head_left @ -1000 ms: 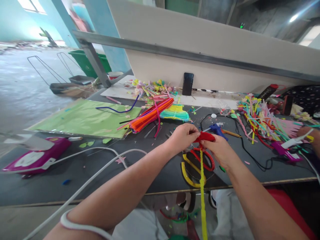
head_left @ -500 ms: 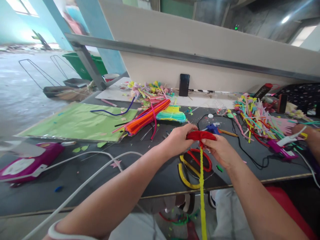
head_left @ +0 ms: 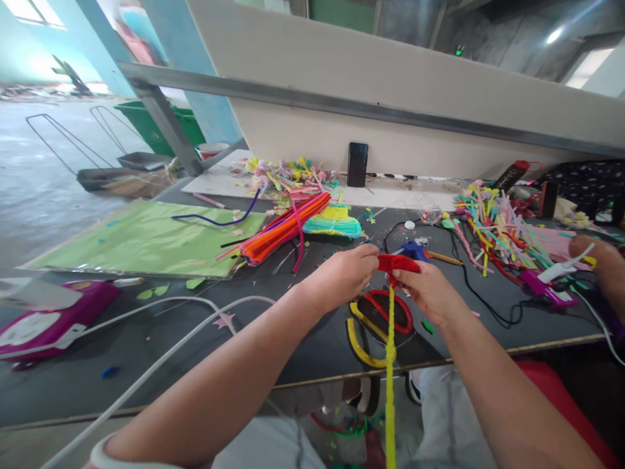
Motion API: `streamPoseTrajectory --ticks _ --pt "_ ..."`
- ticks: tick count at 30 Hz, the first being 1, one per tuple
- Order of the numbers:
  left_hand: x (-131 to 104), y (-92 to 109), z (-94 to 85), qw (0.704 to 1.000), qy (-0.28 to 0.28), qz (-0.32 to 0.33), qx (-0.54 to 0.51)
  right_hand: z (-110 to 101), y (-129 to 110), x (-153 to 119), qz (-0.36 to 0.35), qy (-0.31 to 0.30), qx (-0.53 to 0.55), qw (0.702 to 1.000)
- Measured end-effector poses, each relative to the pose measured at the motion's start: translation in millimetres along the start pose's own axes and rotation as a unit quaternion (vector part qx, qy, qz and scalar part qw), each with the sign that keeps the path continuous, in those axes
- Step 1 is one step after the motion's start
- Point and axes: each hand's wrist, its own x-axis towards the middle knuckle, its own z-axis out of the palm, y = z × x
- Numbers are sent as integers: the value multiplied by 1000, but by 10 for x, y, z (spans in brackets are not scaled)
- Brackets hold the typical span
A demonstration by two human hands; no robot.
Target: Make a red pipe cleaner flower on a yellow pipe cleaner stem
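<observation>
A red fuzzy piece [head_left: 401,262], wide and flat like a bow, is held up above the table between my two hands. My left hand [head_left: 352,273] has its fingers closed at the piece's left end. My right hand [head_left: 424,288] pinches its middle and right part. From beneath it a yellow fuzzy strip [head_left: 390,378] hangs down past the table edge. Red-handled scissors [head_left: 403,329] and a curved yellow handle [head_left: 357,345] lie on the table just below my hands.
Orange and red pipe cleaners [head_left: 288,228] lie in a bundle behind my left hand. A blue glue gun [head_left: 414,250] is beyond my right hand. A phone [head_left: 358,165] stands against the board. Another person's hand [head_left: 598,257] is at far right. White cables cross the left side.
My left hand has shifted slightly left and down along the red piece, with its fingers more curled. The whole view has moved a little.
</observation>
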Motion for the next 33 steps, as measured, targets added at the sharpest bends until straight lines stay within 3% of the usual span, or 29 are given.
streamPoseTrajectory --ticks 3,6,9,12,20,26,33 --pt "16 -22 20 998 25 -3 -51 0 13 5 -1 -3 -9 1000" --pt "48 -24 42 984 55 -82 -148 15 21 6 -3 -9 -7 1000" --pt "74 -2 66 924 55 -198 -323 51 26 -12 -9 -24 -8 1000" --pt "76 25 91 853 17 -262 -451 83 34 -38 4 -41 -9 999" --pt "60 8 76 798 4 -308 -518 -21 40 -20 41 -111 48 992" --pt "75 31 84 783 2 -321 -533 29 34 -18 64 -80 18 995" --pt "79 50 105 771 -10 -316 -553 64 67 1 44 -59 -28 997"
